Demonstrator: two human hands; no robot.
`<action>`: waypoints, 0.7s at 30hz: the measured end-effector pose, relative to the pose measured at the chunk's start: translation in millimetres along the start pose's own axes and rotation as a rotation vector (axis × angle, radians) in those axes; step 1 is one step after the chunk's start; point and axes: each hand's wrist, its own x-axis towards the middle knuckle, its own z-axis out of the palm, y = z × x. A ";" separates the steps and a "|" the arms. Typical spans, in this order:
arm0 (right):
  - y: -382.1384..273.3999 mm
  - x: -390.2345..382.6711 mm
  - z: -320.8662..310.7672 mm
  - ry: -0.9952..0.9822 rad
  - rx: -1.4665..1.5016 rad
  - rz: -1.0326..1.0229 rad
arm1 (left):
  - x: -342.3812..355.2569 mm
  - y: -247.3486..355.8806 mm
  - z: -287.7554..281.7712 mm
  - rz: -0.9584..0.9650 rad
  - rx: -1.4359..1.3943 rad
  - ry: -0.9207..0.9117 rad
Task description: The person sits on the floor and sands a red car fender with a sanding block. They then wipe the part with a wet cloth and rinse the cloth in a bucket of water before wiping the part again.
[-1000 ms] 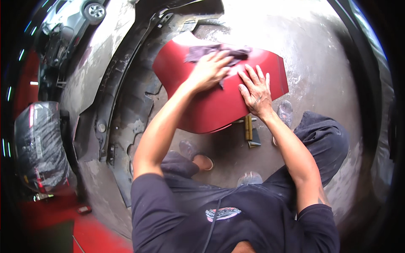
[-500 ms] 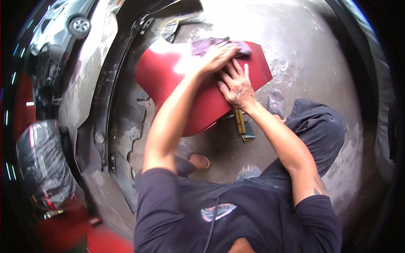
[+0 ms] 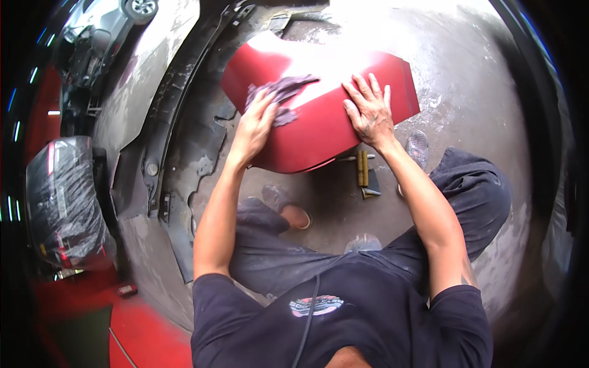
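A glossy red car body panel (image 3: 325, 129) lies raised in front of me, with bright light reflecting off its far side. My left hand (image 3: 253, 127) is closed on a crumpled purple-grey cloth (image 3: 285, 92), pressing it to the panel's left part. Farther right, my right hand (image 3: 371, 113) rests flat on the red surface, fingers spread and holding nothing. What supports the panel is mostly hidden beneath it.
A long dark bumper-like part (image 3: 161, 135) lies on the floor at the left. Below the panel's near edge are a yellowish block-shaped tool (image 3: 362, 168) and a dark flat piece (image 3: 372, 184). Farther left stands a plastic-wrapped part (image 3: 70, 202); a silver car (image 3: 104, 24) is beyond.
My left hand has swept the cloth from the panel's far right to its left side. The hands, close together before, are now apart. My right hand remains flat on the panel.
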 end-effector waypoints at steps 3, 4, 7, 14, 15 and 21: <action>4.8 0.4 0.4 -0.023 0.007 0.001 | -7.1 4.4 8.0 -0.039 0.136 0.092; 5.0 -0.5 -0.1 -0.034 -0.005 -0.002 | -5.2 12.2 18.9 0.000 0.245 0.131; 9.6 -1.1 9.7 0.092 0.148 0.027 | 29.4 13.8 52.5 0.426 0.830 0.054; 17.5 -0.4 13.1 0.240 0.392 0.193 | 73.9 97.6 154.7 0.452 0.568 0.103; 18.4 -0.3 10.0 0.220 0.289 0.157 | 65.2 91.3 150.6 0.447 0.563 0.142; 18.9 1.3 15.3 0.250 0.099 0.112 | -25.5 52.9 35.8 -0.008 0.462 0.283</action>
